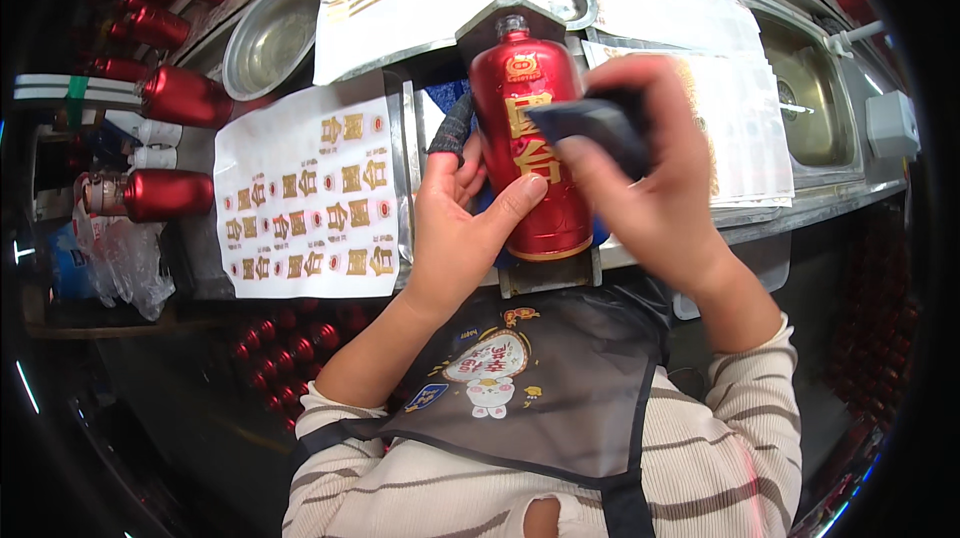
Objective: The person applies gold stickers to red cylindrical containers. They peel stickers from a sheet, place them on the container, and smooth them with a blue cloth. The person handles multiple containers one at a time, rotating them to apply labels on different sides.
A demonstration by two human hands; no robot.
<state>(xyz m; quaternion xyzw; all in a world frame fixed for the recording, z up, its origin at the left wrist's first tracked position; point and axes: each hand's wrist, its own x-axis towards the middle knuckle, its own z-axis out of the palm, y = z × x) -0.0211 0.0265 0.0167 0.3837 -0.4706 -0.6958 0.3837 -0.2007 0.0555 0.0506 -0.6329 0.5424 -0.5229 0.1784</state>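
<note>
A glossy red bottle [555, 223] with gold emblem and characters down its front lies tilted on a metal-edged stand [550, 283], its neck pointing away from me. My left hand [460, 213] grips it from the left, thumb across the front, with a dark cover on one finger. Pinched in my right hand [665, 178] is a dark wedge-shaped pad [600, 128], blurred by motion. Its tip is at the gold characters; whether it touches them I cannot tell. Blue cloth [447, 95] shows behind the bottle.
A white sheet of gold-and-red decals [310, 273] lies to the left. More sheets [670, 23] cover the counter at right, beside a metal sink [835, 128]. A metal bowl [268, 43] and several red bottles [168, 196] stand at left; others [290, 353] fill the space below.
</note>
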